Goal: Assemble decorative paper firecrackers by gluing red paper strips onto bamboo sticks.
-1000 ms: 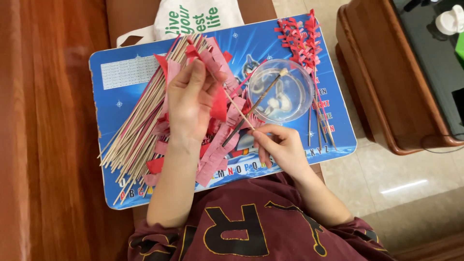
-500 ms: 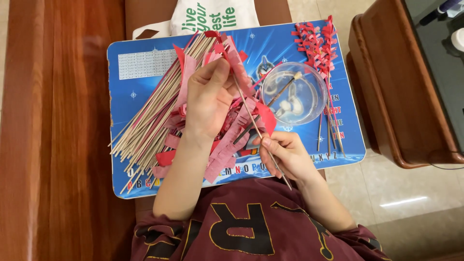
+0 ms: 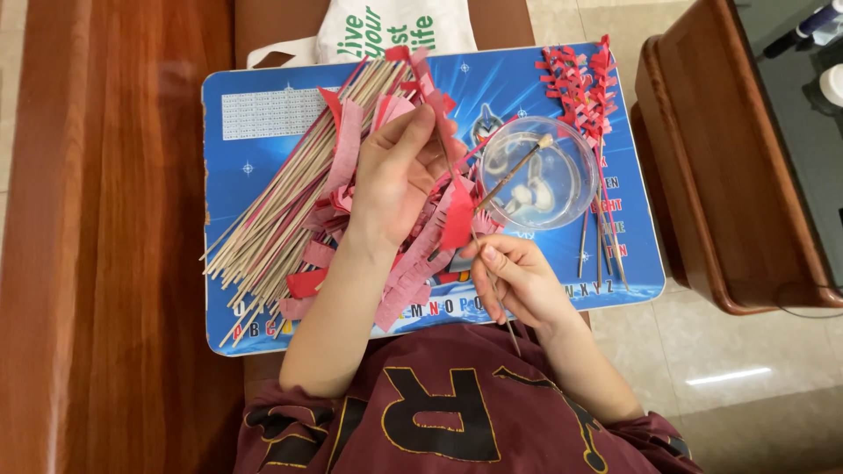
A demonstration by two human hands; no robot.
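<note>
Right hand [image 3: 518, 279] pinches stick [image 3: 465, 197], long axis running up-left from lap; left hand [image 3: 399, 175] grips red strip [image 3: 457, 215] against its upper end.

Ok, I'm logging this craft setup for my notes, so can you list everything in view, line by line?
lap tray: one, blue with printed pictures, across the person's lap
thin sticks: a large loose pile, pale wood colour, left half of the tray
fringed paper strips: many, red and pink, heaped mid-tray under the left hand
finished wrapped sticks: several, red fringe, right side of the tray
clear bowl: one, transparent, right of centre, a brush resting across it
cloth bag: one, white with green print, beyond the tray
wooden furniture: brown, at right
left hand: holds a red strip
right hand: pinches one thin stick
</note>
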